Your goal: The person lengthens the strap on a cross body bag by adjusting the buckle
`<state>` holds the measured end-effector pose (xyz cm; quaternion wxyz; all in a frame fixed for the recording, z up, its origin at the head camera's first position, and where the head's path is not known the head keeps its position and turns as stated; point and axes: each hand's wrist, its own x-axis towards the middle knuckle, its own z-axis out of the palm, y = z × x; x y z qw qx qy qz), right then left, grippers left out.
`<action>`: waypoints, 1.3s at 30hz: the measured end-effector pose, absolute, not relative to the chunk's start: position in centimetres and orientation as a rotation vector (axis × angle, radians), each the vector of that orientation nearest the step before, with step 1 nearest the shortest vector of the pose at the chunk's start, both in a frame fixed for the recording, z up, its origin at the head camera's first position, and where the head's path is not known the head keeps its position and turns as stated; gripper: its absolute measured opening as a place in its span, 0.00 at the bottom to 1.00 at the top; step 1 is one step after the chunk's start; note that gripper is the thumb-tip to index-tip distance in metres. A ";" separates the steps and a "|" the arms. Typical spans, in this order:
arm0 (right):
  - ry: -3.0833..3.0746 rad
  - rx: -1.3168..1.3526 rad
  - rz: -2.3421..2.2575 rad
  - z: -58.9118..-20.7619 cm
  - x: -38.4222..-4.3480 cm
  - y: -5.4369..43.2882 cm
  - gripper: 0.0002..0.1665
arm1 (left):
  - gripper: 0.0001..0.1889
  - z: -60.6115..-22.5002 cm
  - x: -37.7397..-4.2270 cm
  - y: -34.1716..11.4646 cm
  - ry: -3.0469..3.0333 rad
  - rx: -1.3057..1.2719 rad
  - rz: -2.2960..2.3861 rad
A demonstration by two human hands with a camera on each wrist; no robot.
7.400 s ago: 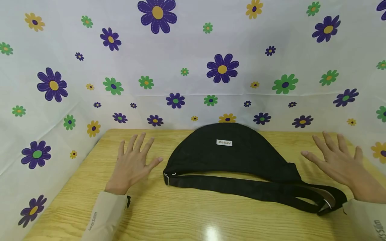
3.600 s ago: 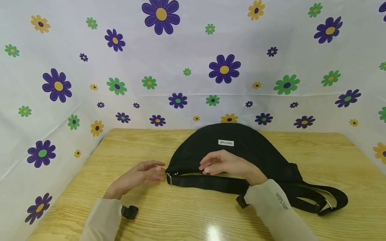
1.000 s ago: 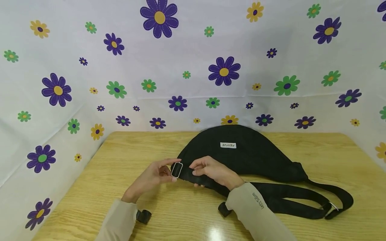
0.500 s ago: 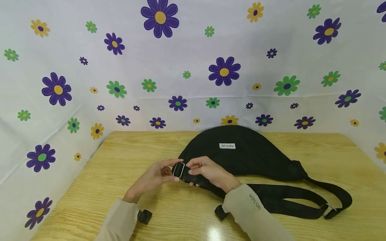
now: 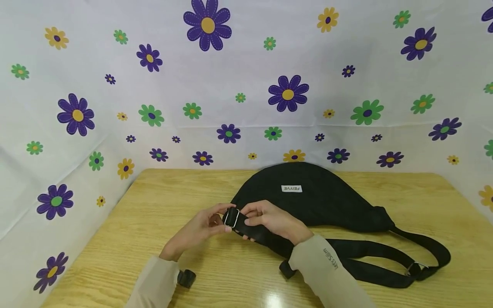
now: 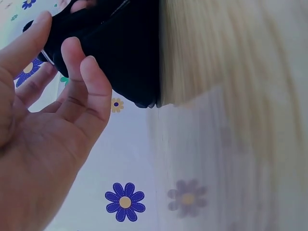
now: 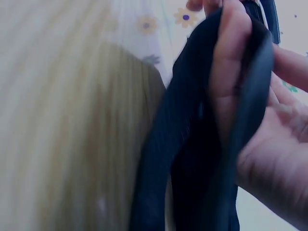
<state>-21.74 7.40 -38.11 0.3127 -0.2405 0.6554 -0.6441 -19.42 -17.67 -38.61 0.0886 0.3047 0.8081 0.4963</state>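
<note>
A black crescent-shaped waist bag (image 5: 308,201) lies on the table with its white label upside down. At its left end, my left hand (image 5: 198,231) pinches the silver strap slider buckle (image 5: 232,217) between thumb and fingers. Just right of the buckle, my right hand (image 5: 275,220) grips the black strap (image 5: 263,236), thumb on top and fingertips showing beneath. In the right wrist view, some fingers of the right hand (image 7: 276,144) pass through a loop of the strap (image 7: 166,139). The left wrist view has the left hand's (image 6: 57,115) other fingers loosely bent below the bag.
A light wooden table (image 5: 135,222) carries the bag. To the right, the strap loops round to a second metal buckle (image 5: 417,268). White cloth with printed flowers (image 5: 246,77) hangs behind and at the sides. A black band end (image 5: 186,278) hangs at each wrist.
Both hands have taken hold of the strap end and lifted it; earlier they were apart from it. In the last second, hands and buckle shifted slightly right, and the buckle turned a little.
</note>
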 end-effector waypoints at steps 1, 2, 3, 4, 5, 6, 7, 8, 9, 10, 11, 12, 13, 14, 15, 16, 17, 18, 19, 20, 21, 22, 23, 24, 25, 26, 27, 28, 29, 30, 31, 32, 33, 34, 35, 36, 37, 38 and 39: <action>1.712 -0.627 -1.692 -38.1 -21.8 7.6 0.16 | 0.28 -38.6 -19.4 -17.7 2.408 0.897 1.474; 1.697 -0.623 -1.684 -38.0 -21.9 7.8 0.17 | 0.28 -38.6 -19.4 -17.6 2.410 0.889 1.470; 1.686 -0.620 -1.676 -38.0 -22.0 8.1 0.17 | 0.28 -38.5 -19.4 -17.6 2.412 0.882 1.467; 1.689 -0.617 -1.662 -38.0 -22.1 8.3 0.17 | 0.29 -38.5 -19.4 -17.7 2.413 0.879 1.468; 1.685 -0.612 -1.653 -38.0 -22.2 8.5 0.17 | 0.29 -38.6 -19.4 -17.7 2.411 0.879 1.471; 1.690 -0.613 -1.639 -38.0 -22.2 8.7 0.18 | 0.29 -38.6 -19.4 -17.7 2.414 0.880 1.473; 1.707 -0.615 -1.622 -38.0 -22.3 9.0 0.18 | 0.28 -38.6 -19.4 -17.8 2.418 0.883 1.476; 1.724 -0.625 -1.601 -38.0 -22.3 9.1 0.18 | 0.28 -38.6 -19.4 -17.8 2.420 0.888 1.480; 1.740 -0.631 -1.580 -38.0 -22.4 9.3 0.17 | 0.28 -38.7 -19.4 -17.9 2.422 0.893 1.485; 1.754 -0.641 -1.559 -38.1 -22.4 9.4 0.17 | 0.28 -38.7 -19.4 -17.9 2.422 0.899 1.487; 1.748 -0.653 -1.548 -38.1 -22.4 9.5 0.16 | 0.27 -38.8 -19.4 -17.9 2.421 0.902 1.488; 1.752 -0.671 -1.533 -38.1 -22.3 9.6 0.16 | 0.27 -38.8 -19.4 -17.9 2.418 0.909 1.490; 1.754 -0.693 -1.525 -38.2 -22.3 9.6 0.15 | 0.27 -38.9 -19.4 -17.9 2.413 0.914 1.492; 1.747 -0.718 -1.523 -38.2 -22.3 9.6 0.15 | 0.27 -38.9 -19.4 -18.0 2.409 0.917 1.494; 1.746 -0.739 -1.527 -38.3 -22.3 9.5 0.15 | 0.27 -39.0 -19.4 -18.0 2.404 0.917 1.498; 1.748 -0.760 -1.530 -38.3 -22.3 9.4 0.14 | 0.27 -39.0 -19.4 -18.0 2.400 0.919 1.503; 1.750 -0.777 -1.539 -38.3 -22.3 9.3 0.14 | 0.27 -39.0 -19.4 -18.0 2.396 0.919 1.509; 1.762 -0.784 -1.546 -38.3 -22.2 9.1 0.14 | 0.27 -39.0 -19.4 -18.0 2.394 0.922 1.514; 1.776 -0.788 -1.554 -38.2 -22.2 8.9 0.13 | 0.27 -39.0 -19.4 -18.0 2.396 0.922 1.515; 1.788 -0.785 -1.560 -38.2 -22.1 8.8 0.13 | 0.27 -38.9 -19.4 -18.0 2.395 0.922 1.517; 1.803 -0.780 -1.565 -38.1 -22.1 8.6 0.13 | 0.28 -38.9 -19.4 -18.0 2.392 0.923 1.520; 1.812 -0.768 -1.575 -38.1 -22.0 8.4 0.13 | 0.28 -38.8 -19.4 -17.9 2.389 0.927 1.522; 1.825 -0.758 -1.587 -38.1 -21.9 8.1 0.13 | 0.28 -38.7 -19.4 -17.9 2.383 0.932 1.524; 1.837 -0.747 -1.600 -38.0 -21.7 7.9 0.13 | 0.28 -38.6 -19.4 -17.8 2.376 0.938 1.525; 1.850 -0.749 -1.614 -38.0 -21.6 7.7 0.12 | 0.28 -38.6 -19.4 -17.7 2.366 0.944 1.530; 1.859 -0.751 -1.631 -37.9 -21.5 7.4 0.12 | 0.28 -38.5 -19.4 -17.5 2.356 0.954 1.533; 1.871 -0.752 -1.649 -37.9 -21.4 7.2 0.11 | 0.27 -38.5 -19.4 -17.4 2.347 0.962 1.537; 1.886 -0.748 -1.664 -37.9 -21.3 7.0 0.11 | 0.27 -38.5 -19.4 -17.2 2.340 0.967 1.541; 1.902 -0.744 -1.676 -37.8 -21.2 6.8 0.11 | 0.27 -38.4 -19.4 -17.1 2.336 0.970 1.543; 1.915 -0.740 -1.685 -37.8 -21.1 6.7 0.10 | 0.27 -38.4 -19.5 -17.0 2.337 0.971 1.542; 1.926 -0.734 -1.692 -37.8 -21.1 6.7 0.10 | 0.27 -38.4 -19.5 -16.9 2.342 0.973 1.539; 1.934 -0.719 -1.696 -37.7 -21.0 6.6 0.10 | 0.27 -38.4 -19.5 -16.8 2.349 0.972 1.533; 1.938 -0.710 -1.696 -37.7 -21.0 6.7 0.10 | 0.26 -38.4 -19.5 -16.8 2.357 0.971 1.527; 1.937 -0.702 -1.696 -37.7 -20.9 6.7 0.10 | 0.26 -38.5 -19.5 -16.8 2.360 0.981 1.522; 1.928 -0.706 -1.695 -37.7 -20.9 6.8 0.10 | 0.26 -38.5 -19.5 -16.8 2.365 0.977 1.515; 1.920 -0.717 -1.689 -37.7 -21.0 6.9 0.10 | 0.26 -38.5 -19.5 -16.9 2.374 0.972 1.505; 1.907 -0.731 -1.682 -37.7 -21.1 7.0 0.11 | 0.26 -38.6 -19.4 -17.0 2.382 0.968 1.499; 1.895 -0.749 -1.670 -37.7 -21.2 7.1 0.12 | 0.26 -38.7 -19.4 -17.2 2.387 0.959 1.498; 1.901 -0.765 -1.646 -37.8 -21.3 7.3 0.13 | 0.26 -38.7 -19.3 -17.4 2.390 0.961 1.500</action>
